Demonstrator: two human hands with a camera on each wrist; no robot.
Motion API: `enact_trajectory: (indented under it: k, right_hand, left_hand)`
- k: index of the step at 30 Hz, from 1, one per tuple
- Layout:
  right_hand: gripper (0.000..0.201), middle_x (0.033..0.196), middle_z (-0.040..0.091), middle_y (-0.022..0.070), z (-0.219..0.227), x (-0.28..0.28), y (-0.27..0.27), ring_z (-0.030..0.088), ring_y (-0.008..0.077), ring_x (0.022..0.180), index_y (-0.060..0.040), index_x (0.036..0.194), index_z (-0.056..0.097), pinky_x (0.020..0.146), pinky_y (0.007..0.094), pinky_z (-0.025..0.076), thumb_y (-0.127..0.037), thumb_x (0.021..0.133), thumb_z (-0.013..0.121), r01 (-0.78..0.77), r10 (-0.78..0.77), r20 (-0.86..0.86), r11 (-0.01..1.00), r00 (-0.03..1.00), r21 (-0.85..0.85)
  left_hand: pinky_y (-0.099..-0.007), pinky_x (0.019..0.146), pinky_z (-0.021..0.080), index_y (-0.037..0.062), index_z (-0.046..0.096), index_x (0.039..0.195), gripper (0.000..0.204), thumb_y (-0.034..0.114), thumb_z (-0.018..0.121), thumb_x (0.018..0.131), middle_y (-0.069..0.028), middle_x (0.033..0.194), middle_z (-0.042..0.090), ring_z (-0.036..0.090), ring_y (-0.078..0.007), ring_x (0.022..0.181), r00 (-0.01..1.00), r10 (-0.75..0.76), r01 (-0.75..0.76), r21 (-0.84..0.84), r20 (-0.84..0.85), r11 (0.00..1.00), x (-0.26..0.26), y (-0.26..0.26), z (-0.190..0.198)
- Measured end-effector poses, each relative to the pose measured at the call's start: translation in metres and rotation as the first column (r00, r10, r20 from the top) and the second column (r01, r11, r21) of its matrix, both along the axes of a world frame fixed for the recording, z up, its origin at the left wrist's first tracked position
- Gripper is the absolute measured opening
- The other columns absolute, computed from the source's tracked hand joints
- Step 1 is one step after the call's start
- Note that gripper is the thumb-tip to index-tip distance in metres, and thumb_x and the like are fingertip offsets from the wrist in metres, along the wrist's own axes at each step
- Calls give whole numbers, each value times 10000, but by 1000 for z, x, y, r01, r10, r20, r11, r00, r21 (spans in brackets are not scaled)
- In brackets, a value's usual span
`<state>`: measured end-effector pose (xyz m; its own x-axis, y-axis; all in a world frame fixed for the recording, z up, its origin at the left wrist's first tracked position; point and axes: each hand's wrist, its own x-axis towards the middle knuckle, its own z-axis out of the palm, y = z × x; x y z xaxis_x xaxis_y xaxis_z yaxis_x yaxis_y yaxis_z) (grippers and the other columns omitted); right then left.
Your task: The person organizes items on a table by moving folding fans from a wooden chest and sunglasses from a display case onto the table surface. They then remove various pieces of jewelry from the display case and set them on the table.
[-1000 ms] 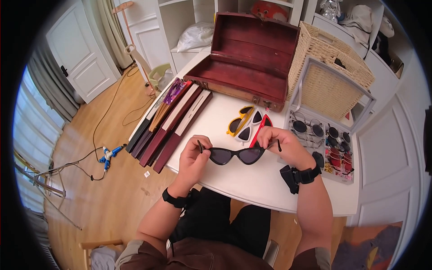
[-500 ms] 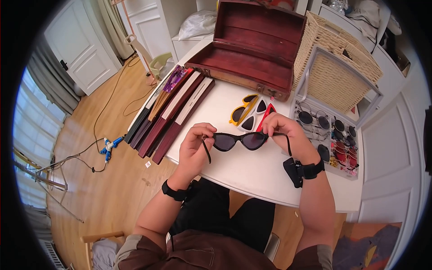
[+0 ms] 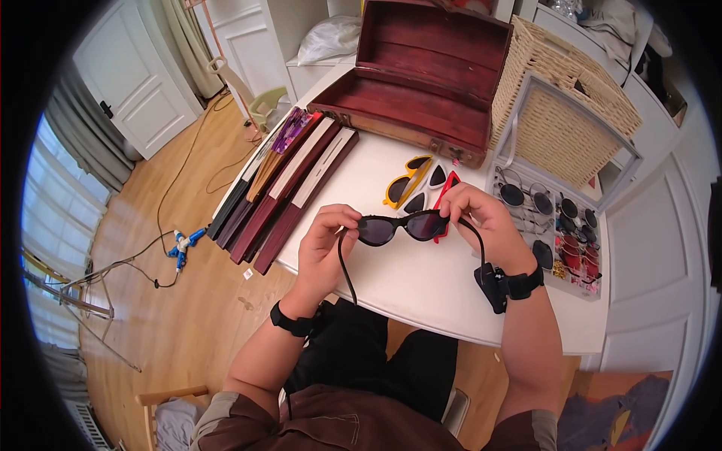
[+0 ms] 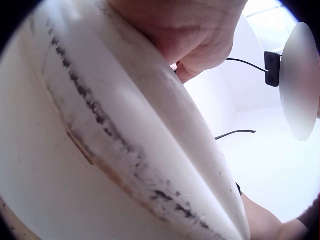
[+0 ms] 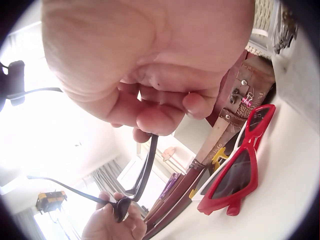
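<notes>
Head view shows a person seated at a white desk (image 3: 421,293), holding black sunglasses (image 3: 398,225) just above its near part. Left hand (image 3: 325,244) pinches the frame's left corner, its grip curled round the hinge; right hand (image 3: 477,222) pinches the right corner the same way. Both temple arms are unfolded and hang toward the person, lenses facing away.

Just behind the black pair, on the desk, lie red sunglasses (image 3: 444,197), white sunglasses (image 3: 427,188) and yellow sunglasses (image 3: 404,180), touching one another. An open dark-red chest (image 3: 421,83) stands at the far edge, with a wicker basket (image 3: 571,98) to its right. A clear organiser (image 3: 553,225) of small glasses sits to the right of the right hand. Books (image 3: 282,188) lie in a row at the left edge.

Right wrist view shows fingers (image 5: 155,117) clamped on the black frame, the red pair (image 5: 235,175) resting below.
</notes>
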<state>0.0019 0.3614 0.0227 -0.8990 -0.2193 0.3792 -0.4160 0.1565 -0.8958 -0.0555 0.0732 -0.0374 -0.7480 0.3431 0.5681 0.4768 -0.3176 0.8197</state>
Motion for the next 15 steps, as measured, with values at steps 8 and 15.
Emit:
enact_trajectory:
  k: [8, 15]
  right_hand:
    - [296, 1079, 617, 33, -1, -2, 0, 570, 104, 966, -65, 993, 582, 818, 230, 462, 184, 834, 556, 47, -46, -44, 999, 998, 27]
    - [93, 1038, 651, -1, 7, 2, -4, 563, 52, 859, -32, 1102, 610, 753, 219, 476, -54, 1016, 636, 99, -91, 90, 992, 992, -79]
  left_hand:
    - [-318, 997, 496, 22, 607, 1163, 216, -103, 571, 990, -95, 1256, 558, 571, -165, 1150, 998, 21, -20, -9, 64, 1000, 3, 0, 6]
    - [-326, 929, 560, 40, 560, 1236, 210, 9, 586, 1030, -111, 1250, 625, 621, -169, 1122, 964, 74, -61, -60, 254, 996, 3, 0, 5]
